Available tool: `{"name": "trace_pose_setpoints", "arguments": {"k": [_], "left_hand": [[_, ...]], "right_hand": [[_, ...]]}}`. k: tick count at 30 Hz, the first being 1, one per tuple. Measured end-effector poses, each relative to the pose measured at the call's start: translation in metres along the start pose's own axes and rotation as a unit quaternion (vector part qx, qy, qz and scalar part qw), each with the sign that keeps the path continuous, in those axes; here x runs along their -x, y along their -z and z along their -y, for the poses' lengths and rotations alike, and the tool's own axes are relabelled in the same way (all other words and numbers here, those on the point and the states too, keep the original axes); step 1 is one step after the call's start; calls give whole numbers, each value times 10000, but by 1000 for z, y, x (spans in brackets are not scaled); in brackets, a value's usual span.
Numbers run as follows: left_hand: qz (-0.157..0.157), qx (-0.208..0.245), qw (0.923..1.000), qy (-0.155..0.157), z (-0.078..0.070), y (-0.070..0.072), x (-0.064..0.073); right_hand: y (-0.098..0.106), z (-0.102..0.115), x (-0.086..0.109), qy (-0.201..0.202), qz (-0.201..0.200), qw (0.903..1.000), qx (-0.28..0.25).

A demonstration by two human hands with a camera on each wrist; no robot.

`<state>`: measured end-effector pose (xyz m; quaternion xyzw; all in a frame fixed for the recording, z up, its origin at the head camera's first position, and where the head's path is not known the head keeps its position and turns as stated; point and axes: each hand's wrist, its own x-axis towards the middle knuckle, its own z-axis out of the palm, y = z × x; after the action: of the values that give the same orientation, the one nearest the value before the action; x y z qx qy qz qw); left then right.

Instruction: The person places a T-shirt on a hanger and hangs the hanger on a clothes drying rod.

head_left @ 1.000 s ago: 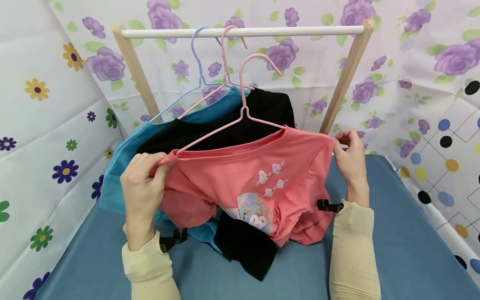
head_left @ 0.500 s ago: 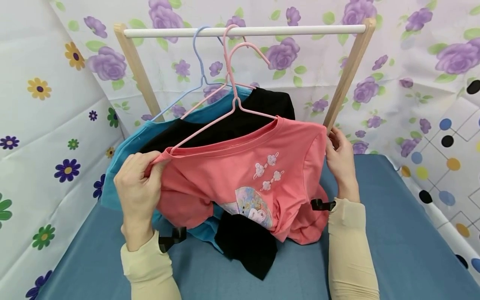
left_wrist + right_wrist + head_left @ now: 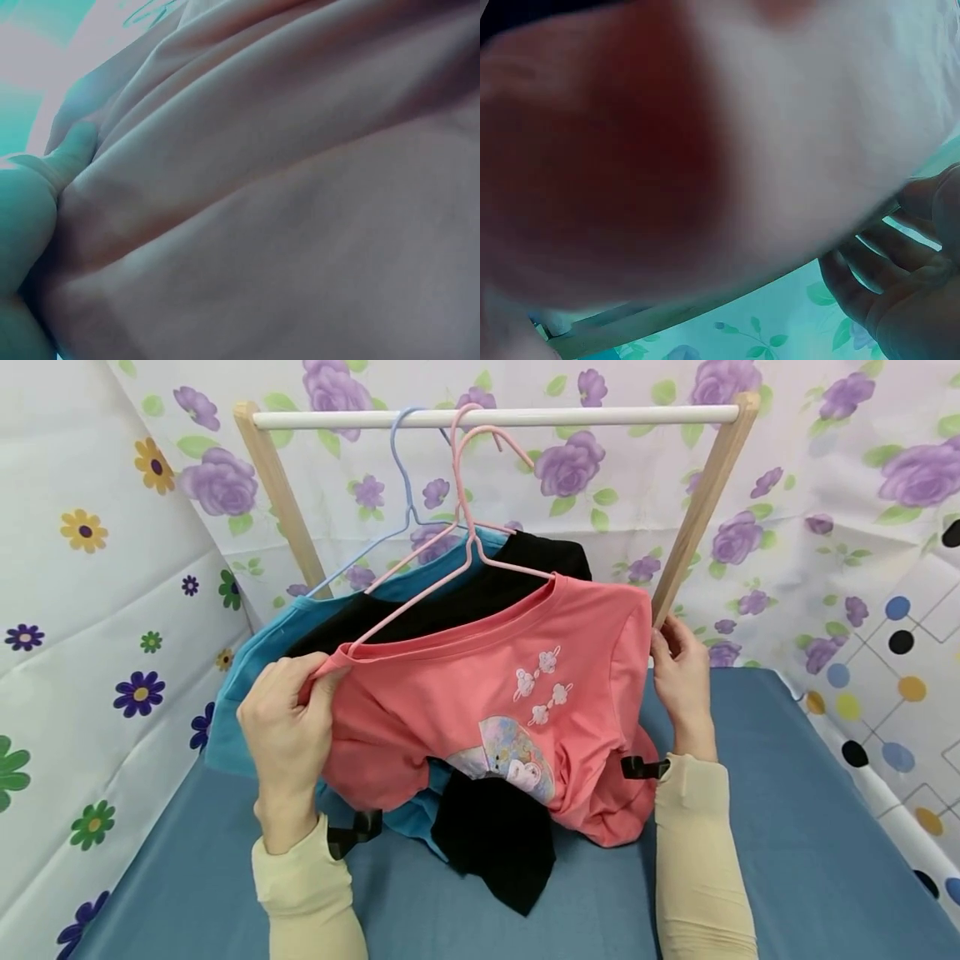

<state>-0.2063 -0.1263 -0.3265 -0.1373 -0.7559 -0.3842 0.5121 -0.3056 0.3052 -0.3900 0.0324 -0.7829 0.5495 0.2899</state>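
Observation:
A coral-pink T-shirt (image 3: 495, 643) with flower trim and a patchwork print hangs on a pink hanger (image 3: 431, 589), tilted with its right side higher. My left hand (image 3: 288, 718) pinches the shirt at its left shoulder, thumb in front; the left wrist view shows the thumb (image 3: 75, 146) against the folded cloth. At the other shoulder, my right hand (image 3: 682, 685) holds the shirt's edge between thumb and fingers. In the right wrist view those fingers (image 3: 877, 251) lie along the cloth edge. The hanger's hook top overlaps the lower edge of the white rod (image 3: 600, 417) in the head view.
Behind the pink shirt, a blue garment (image 3: 251, 693) on a blue hanger (image 3: 408, 468) and a black garment (image 3: 547, 553) on another pink hanger (image 3: 454, 452) hang from the rod. Wooden posts (image 3: 701, 518) support it. Blue cloth (image 3: 787, 827) covers the table; flowered sheets (image 3: 810, 410) surround it.
Both hands have raised the pink shirt and its hanger toward the rod. The hook has moved up and left. My right hand has shifted left with the shirt's edge.

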Motion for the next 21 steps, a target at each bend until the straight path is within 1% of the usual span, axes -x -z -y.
{"name": "trace_pose_setpoints", "arguments": {"k": [3, 6, 9, 12, 15, 17, 21], "left_hand": [[-88, -34, 9999, 51, -3, -4, -3], [-155, -89, 9998, 101, -6, -6, -5], [-155, -125, 9997, 127, -7, -8, -6], [-71, -159, 9998, 100, -9, -12, -9], [36, -129, 9999, 78, -12, -18, -15], [68, -97, 9999, 88, -15, -22, -19], [116, -163, 9998, -15, -18, -30, -28]], "right_hand": [[1, 2, -3, -31, -70, 9999, -72], [-1, 1, -4, 22, -103, 9998, -159], [-5, 0, -3, 96, -88, 9997, -189], [-6, -1, -1, 111, -100, 9999, -87], [-4, -1, 1, 75, -178, 9998, 63], [-3, -2, 2, 65, -181, 9998, 38], [-2, -2, 1, 76, -131, 9998, -144]]}}
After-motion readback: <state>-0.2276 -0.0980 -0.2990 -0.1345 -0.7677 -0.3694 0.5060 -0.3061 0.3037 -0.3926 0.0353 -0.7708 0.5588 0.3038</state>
